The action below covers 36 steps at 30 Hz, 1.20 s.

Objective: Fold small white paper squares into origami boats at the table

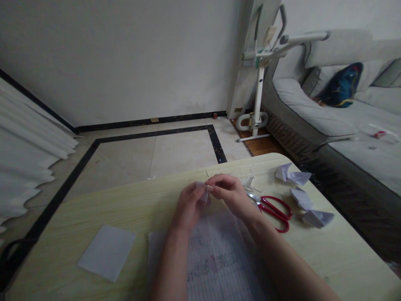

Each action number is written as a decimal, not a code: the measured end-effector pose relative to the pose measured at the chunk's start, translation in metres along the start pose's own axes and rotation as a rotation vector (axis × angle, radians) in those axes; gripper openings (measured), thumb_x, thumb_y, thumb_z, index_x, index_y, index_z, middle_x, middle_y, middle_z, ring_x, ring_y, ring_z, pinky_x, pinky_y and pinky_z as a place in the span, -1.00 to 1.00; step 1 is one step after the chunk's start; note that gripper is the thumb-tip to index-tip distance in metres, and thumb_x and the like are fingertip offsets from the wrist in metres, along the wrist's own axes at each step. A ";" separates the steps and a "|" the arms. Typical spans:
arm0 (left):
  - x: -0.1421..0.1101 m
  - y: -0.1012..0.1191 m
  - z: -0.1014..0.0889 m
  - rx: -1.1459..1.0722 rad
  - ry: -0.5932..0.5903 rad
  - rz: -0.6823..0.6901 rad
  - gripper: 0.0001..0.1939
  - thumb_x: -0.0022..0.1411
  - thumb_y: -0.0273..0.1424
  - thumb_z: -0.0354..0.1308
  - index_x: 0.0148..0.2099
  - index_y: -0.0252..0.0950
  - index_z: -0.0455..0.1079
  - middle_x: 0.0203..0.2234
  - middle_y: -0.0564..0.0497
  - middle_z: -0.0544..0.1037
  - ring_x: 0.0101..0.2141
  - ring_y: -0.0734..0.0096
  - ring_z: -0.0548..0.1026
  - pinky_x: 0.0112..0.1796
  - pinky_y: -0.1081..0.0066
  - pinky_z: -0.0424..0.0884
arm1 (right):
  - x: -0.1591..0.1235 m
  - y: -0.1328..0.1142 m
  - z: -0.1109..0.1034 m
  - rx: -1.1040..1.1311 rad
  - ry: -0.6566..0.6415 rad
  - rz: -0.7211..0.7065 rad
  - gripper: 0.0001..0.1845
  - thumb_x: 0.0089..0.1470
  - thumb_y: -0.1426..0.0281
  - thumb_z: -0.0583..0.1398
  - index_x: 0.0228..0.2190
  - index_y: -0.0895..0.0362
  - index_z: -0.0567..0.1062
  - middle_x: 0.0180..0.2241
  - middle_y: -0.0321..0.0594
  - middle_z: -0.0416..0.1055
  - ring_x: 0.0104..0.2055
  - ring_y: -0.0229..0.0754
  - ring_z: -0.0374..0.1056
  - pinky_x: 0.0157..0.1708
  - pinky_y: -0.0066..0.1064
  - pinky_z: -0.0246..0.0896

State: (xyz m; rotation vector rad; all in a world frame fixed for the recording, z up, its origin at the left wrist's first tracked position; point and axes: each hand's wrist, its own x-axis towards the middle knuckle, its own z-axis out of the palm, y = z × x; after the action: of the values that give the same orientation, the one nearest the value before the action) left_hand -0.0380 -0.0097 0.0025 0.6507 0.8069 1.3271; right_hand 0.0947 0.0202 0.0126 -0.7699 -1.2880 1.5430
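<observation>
Over the middle of the table, my left hand (188, 205) is closed on a small folded piece of white paper (203, 193). My right hand (228, 191) pinches the right edge of that same paper between thumb and finger. Beneath my forearms lies a lined sheet (216, 246) with faint printing or writing on it. Scissors with red handles (277, 211) rest just right of my right hand, blades pointing toward it. Thin white paper scraps (249, 182) lie beyond the blades.
A square of white paper (107, 251) lies at the left of the wooden table (125, 209). Several folded paper pieces (301, 198) sit along its right edge. Beyond stand white exercise equipment (258, 96) and a grey sofa (313, 113); a white curtain (28, 154) hangs at left.
</observation>
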 end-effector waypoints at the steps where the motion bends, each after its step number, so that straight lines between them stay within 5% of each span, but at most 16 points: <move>1: 0.000 0.000 0.000 0.000 0.004 -0.002 -0.80 0.08 -0.32 0.28 -0.49 -0.34 0.45 -0.59 0.07 0.43 -0.55 0.56 0.33 -0.51 0.53 0.22 | 0.000 0.001 0.000 -0.004 0.001 -0.001 -0.95 -0.03 0.38 0.33 -0.43 0.08 0.57 -0.50 -0.32 0.45 -0.51 -0.31 0.28 -0.49 -0.43 0.23; 11: 0.001 -0.002 0.000 0.046 0.043 -0.012 -0.81 0.07 -0.32 0.27 -0.49 -0.33 0.45 -0.59 0.06 0.44 -0.54 0.53 0.34 -0.50 0.50 0.21 | 0.000 0.004 -0.002 0.050 -0.009 0.041 -0.98 -0.01 0.40 0.31 -0.46 0.07 0.55 -0.56 -0.35 0.40 -0.54 -0.33 0.22 -0.52 -0.45 0.11; 18: 0.003 -0.002 0.000 0.183 0.178 0.068 -0.82 0.02 -0.34 0.25 -0.52 -0.32 0.40 -0.63 0.12 0.36 -0.55 0.52 0.29 -0.51 0.49 0.19 | 0.002 0.008 -0.004 0.029 0.139 0.094 -0.88 -0.06 0.33 0.31 -0.40 0.09 0.55 -0.58 -0.38 0.32 -0.57 -0.35 0.12 -0.56 -0.47 0.00; 24: 0.002 -0.003 -0.002 0.271 0.205 0.075 -0.82 0.06 -0.32 0.20 -0.49 -0.31 0.41 -0.66 0.13 0.35 -0.57 0.51 0.28 -0.51 0.49 0.20 | 0.001 0.006 -0.005 0.005 0.142 0.120 -0.90 -0.07 0.34 0.30 -0.45 0.11 0.53 -0.61 -0.40 0.29 -0.58 -0.35 0.09 -0.56 -0.47 -0.02; 30: 0.001 -0.006 -0.002 0.263 0.196 0.023 -0.81 0.04 -0.28 0.28 -0.34 -0.31 0.50 -0.48 0.04 0.52 -0.45 0.46 0.40 -0.46 0.51 0.28 | 0.003 0.016 -0.009 0.043 0.123 0.129 -0.89 -0.05 0.33 0.30 -0.47 0.12 0.53 -0.55 -0.34 0.37 -0.53 -0.32 0.19 -0.51 -0.46 0.05; 36: 0.003 -0.010 -0.006 0.246 0.204 0.040 -0.80 0.01 -0.28 0.31 -0.36 -0.31 0.51 -0.49 0.04 0.52 -0.46 0.46 0.40 -0.44 0.50 0.30 | 0.003 0.022 -0.011 0.070 0.109 0.140 -0.85 -0.04 0.29 0.31 -0.43 0.12 0.52 -0.58 -0.36 0.32 -0.57 -0.34 0.14 -0.57 -0.47 -0.01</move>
State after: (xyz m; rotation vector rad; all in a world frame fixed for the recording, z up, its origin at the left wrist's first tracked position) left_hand -0.0370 -0.0084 -0.0093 0.7344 1.1399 1.3567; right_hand 0.0980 0.0269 -0.0115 -0.9022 -1.1142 1.6254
